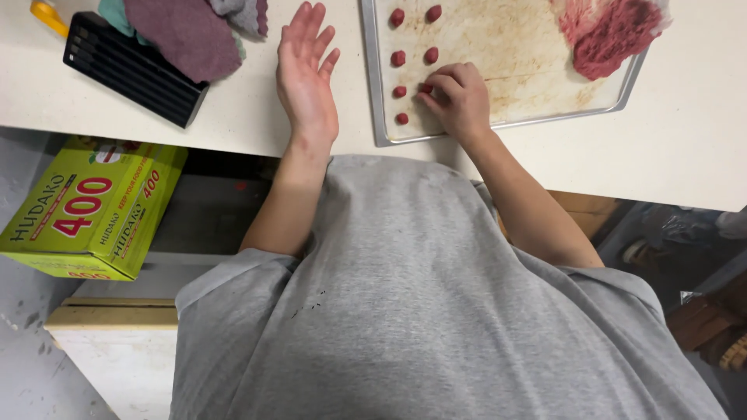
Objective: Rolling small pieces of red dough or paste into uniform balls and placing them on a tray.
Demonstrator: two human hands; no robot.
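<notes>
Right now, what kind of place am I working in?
Probably a kitchen or food-prep counter: a metal baking tray with small red dough pieces, a red dough mass, and a green food-wrap box below.

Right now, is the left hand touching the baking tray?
No, the left hand is open with its fingers spread over the bare counter, apart from the baking tray.

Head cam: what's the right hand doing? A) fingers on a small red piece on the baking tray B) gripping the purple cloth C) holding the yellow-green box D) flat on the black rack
A: the right hand has its fingers curled down onto a small red piece on the baking tray, while the left hand is open and holds nothing.
</notes>
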